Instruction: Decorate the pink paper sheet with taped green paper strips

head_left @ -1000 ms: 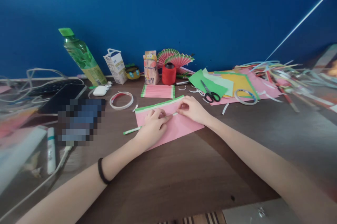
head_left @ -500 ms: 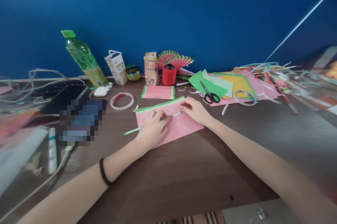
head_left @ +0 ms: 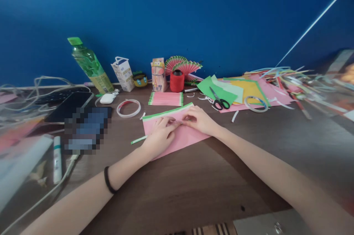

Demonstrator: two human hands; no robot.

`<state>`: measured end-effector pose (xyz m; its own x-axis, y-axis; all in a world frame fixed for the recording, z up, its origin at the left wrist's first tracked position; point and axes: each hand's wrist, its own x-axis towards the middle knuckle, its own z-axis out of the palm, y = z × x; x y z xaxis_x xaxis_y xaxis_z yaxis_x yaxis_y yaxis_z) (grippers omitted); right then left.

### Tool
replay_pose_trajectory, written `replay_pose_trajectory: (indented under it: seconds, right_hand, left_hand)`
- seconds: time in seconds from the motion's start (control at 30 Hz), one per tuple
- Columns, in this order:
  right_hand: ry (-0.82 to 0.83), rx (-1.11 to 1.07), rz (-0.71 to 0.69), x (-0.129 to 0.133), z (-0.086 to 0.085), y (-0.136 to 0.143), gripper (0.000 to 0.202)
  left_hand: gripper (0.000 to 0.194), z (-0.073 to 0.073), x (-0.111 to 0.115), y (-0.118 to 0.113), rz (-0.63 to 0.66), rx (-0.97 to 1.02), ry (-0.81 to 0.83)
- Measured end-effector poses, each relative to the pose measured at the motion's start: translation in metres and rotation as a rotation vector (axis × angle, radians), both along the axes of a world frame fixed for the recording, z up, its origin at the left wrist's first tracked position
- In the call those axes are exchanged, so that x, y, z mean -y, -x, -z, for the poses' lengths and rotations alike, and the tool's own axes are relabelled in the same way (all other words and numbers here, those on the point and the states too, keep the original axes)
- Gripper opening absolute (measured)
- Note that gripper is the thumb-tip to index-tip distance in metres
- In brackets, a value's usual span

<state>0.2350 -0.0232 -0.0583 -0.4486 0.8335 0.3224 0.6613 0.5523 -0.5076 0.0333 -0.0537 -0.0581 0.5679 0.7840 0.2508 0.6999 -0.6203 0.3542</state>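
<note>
A pink sheet of paper [head_left: 184,137] with a green and white band along its far edge lies slanted on the desk. My left hand [head_left: 159,134] rests over its left half, fingers bent and closed on a narrow green-and-white strip. The strip's left end [head_left: 139,139] pokes out past my wrist side; its middle is hidden under the hand. Thumb and fingertips of my right hand [head_left: 201,120] are pinched at the strip's other end, almost touching my left fingertips. How much of the strip sits between the fingers is hard to see.
Behind the sheet lies a pleated pink-and-green paper [head_left: 166,98]. A tape roll [head_left: 128,109] is left of it; scissors [head_left: 219,100] and coloured papers [head_left: 256,89] lie right. A green bottle [head_left: 90,66], carton [head_left: 123,73] and red spool [head_left: 177,81] stand by the wall. A phone [head_left: 90,128] lies left.
My right hand has moved left and slightly nearer, bringing its pinched fingertips beside my left hand's. The strip end that showed between the hands is now mostly covered. The sheet has barely shifted.
</note>
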Motion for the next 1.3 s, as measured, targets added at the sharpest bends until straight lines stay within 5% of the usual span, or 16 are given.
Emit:
replay_pose_trajectory:
  seconds: [0.23, 0.43, 0.63, 0.93, 1.2, 1.3]
  right_hand:
    - [0.094, -0.086, -0.053, 0.004, -0.009, 0.002, 0.01]
    - [0.263, -0.279, -0.054, 0.01, -0.02, 0.009, 0.004]
    - [0.254, -0.299, -0.089, 0.019, -0.033, 0.016, 0.005]
    - [0.393, -0.421, -0.174, 0.021, -0.042, 0.015, 0.015]
    - [0.425, -0.587, -0.146, 0.016, -0.035, 0.015, 0.035]
    - [0.303, -0.659, 0.002, 0.016, -0.034, 0.016, 0.027]
  left_hand:
    - [0.034, -0.006, -0.002, 0.0, 0.046, 0.107, 0.038]
    - [0.023, -0.021, -0.006, 0.001, -0.09, 0.205, 0.264]
    - [0.027, -0.045, -0.008, 0.004, -0.03, 0.259, 0.542]
    - [0.016, -0.059, -0.011, 0.013, 0.013, 0.466, 0.688]
    - [0.019, -0.067, -0.012, 0.016, -0.032, 0.511, 0.752]
    - [0.018, -0.068, -0.012, 0.014, -0.121, 0.521, 0.704]
